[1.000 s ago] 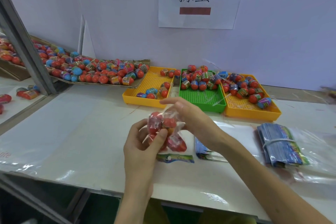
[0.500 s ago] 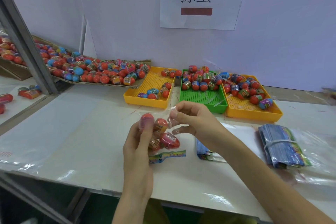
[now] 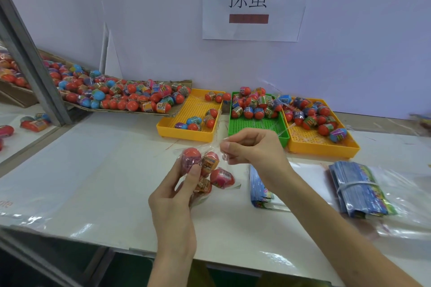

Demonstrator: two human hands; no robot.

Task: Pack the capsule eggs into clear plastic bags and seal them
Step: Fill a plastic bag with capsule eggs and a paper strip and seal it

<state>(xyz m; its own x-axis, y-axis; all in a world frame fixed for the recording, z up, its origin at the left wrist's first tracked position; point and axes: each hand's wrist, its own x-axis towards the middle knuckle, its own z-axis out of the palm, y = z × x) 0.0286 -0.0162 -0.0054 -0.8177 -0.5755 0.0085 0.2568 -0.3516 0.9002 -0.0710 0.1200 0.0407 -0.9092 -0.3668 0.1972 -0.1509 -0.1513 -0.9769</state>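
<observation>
We see a glossy white desk [image 3: 93, 182]. Above its middle, the left hand [image 3: 173, 196] grips a crinkled clear plastic bag [image 3: 207, 170] holding four smooth, rounded capsule eggs [image 3: 221, 177], red with printed bands; its fingers [image 3: 193, 176] curl around them. The right hand [image 3: 253, 151] pinches the bag's thin open end between thumb and fingers. Along the desk's far edge sit perforated plastic trays: a yellow tray [image 3: 186, 134], a green tray [image 3: 256, 127] and another yellow tray [image 3: 326, 147], each holding loose eggs. Banded stacks of flat printed cards [image 3: 356, 190] lie toward the right edge.
</observation>
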